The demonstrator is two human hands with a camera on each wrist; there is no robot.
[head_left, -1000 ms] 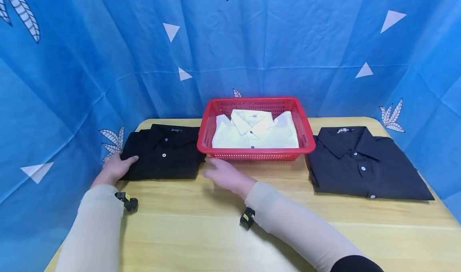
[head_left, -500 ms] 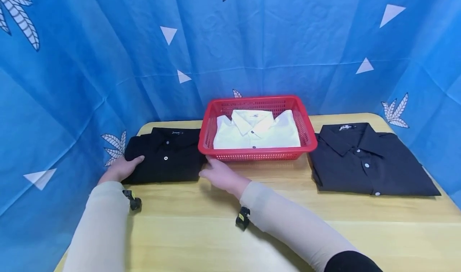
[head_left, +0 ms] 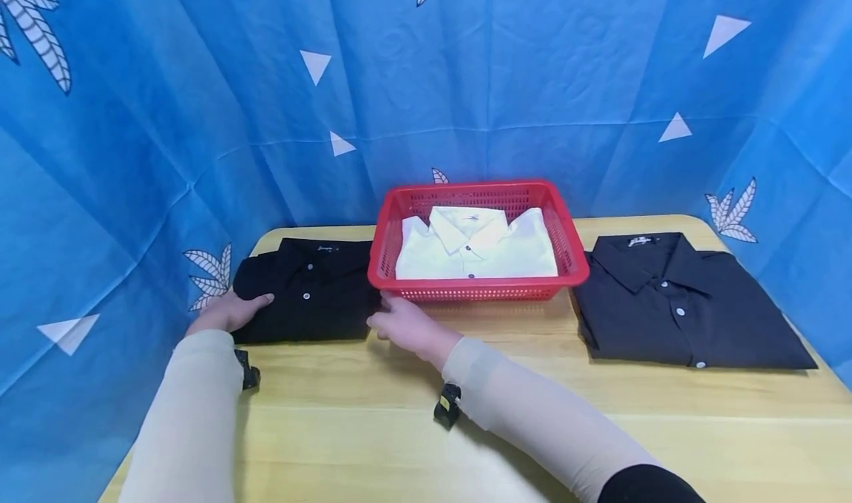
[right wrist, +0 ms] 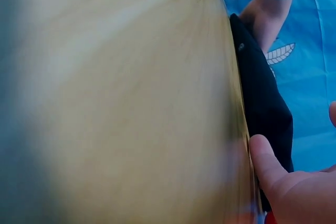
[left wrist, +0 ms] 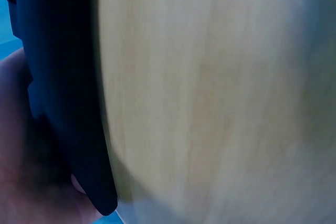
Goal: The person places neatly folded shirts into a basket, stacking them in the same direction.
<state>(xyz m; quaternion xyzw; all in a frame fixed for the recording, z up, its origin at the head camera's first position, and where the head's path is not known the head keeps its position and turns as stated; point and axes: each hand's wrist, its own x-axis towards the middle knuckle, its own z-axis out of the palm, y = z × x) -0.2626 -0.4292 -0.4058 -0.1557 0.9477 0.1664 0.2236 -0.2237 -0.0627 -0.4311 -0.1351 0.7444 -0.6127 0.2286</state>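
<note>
A folded black shirt (head_left: 333,296) with white buttons lies at the left of the table in the head view. My left hand (head_left: 233,312) grips its left edge, thumb on top; the other fingers are mostly hidden. In the left wrist view the dark cloth (left wrist: 63,87) sits against that hand. My right hand (head_left: 407,328) is at the shirt's right edge, just below the basket's front left corner. Its thumb (right wrist: 265,158) is straight beside the cloth in the right wrist view, with a fingertip standing apart.
A red plastic basket (head_left: 479,294) holding a folded white shirt (head_left: 475,255) stands at the back middle, close beside the black shirt. Another folded dark shirt (head_left: 672,311) lies on the right. A blue curtain (head_left: 559,81) hangs behind the wooden table (head_left: 346,429).
My left hand has shifted slightly right, its thumb further over the shirt's left side. My right hand has moved slightly left, closer to the shirt's right edge.
</note>
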